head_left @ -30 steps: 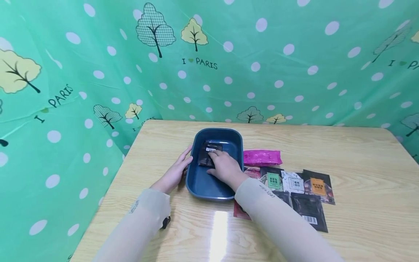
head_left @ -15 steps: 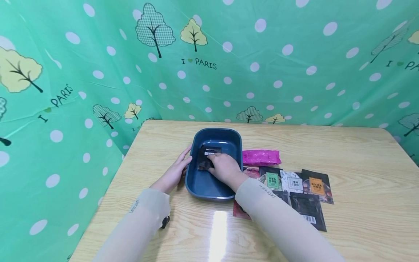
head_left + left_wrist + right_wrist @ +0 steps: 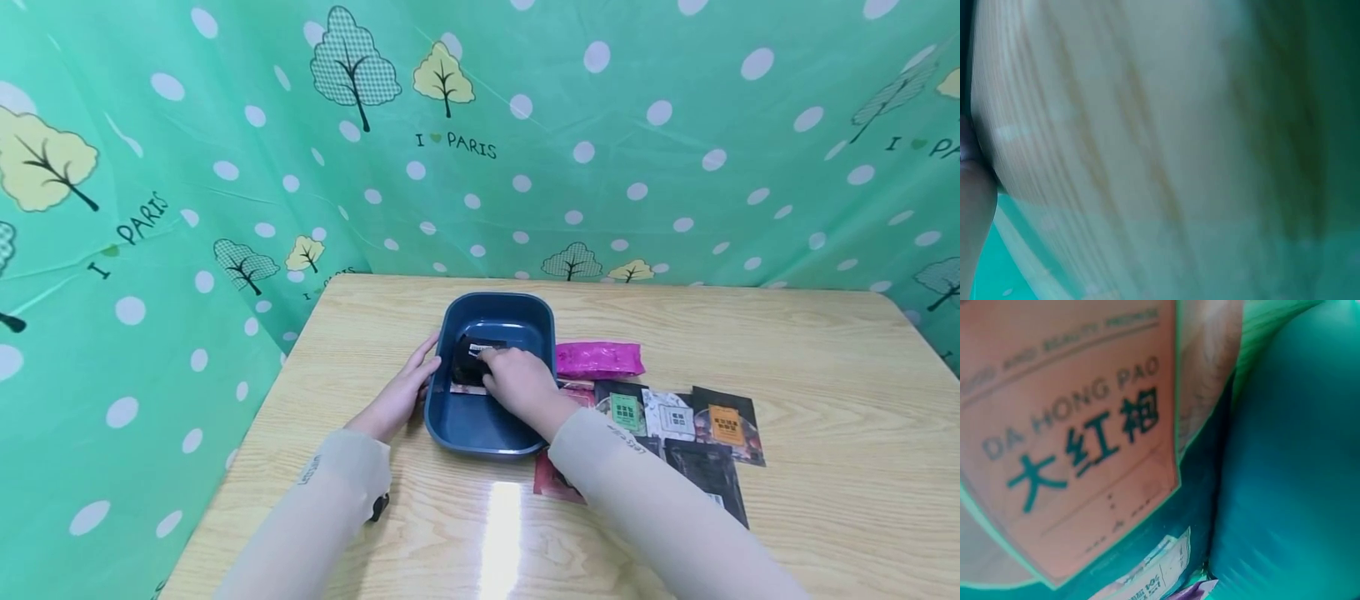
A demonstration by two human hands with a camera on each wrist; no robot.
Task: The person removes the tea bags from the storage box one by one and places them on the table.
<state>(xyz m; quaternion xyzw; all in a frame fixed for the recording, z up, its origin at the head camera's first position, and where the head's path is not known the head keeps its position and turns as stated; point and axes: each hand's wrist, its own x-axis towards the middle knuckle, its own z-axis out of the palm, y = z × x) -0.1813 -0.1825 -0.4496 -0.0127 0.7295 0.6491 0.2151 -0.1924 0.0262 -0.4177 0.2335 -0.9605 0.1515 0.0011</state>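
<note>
In the head view, a dark blue plastic bin (image 3: 480,427) stands on the wooden table. Inside it my right hand (image 3: 522,387) pinches a black packet (image 3: 467,367) with a white barcode label, its near edge seemingly raised. A pale pinkish strip (image 3: 468,389) shows under that edge. My left hand (image 3: 397,400) rests against the bin's left outer wall, fingers extended. The left wrist view catches only part of this hand at its left edge, beside blurred wood grain. Up close in the right wrist view is a packet labelled DA HONG PAO (image 3: 1085,444).
Right of the bin lies a shiny magenta packet (image 3: 600,360). Several flat packets lie nearer, among them one with a green label (image 3: 625,412), a white one (image 3: 671,417), one with an orange label (image 3: 727,425) and a black one (image 3: 708,475). Green patterned cloth (image 3: 637,167) hangs behind.
The black packet has shifted slightly toward me and its barcode label now looks tilted. A pinkish strip has come into sight beneath it. The left hand has stayed at the bin's wall.
</note>
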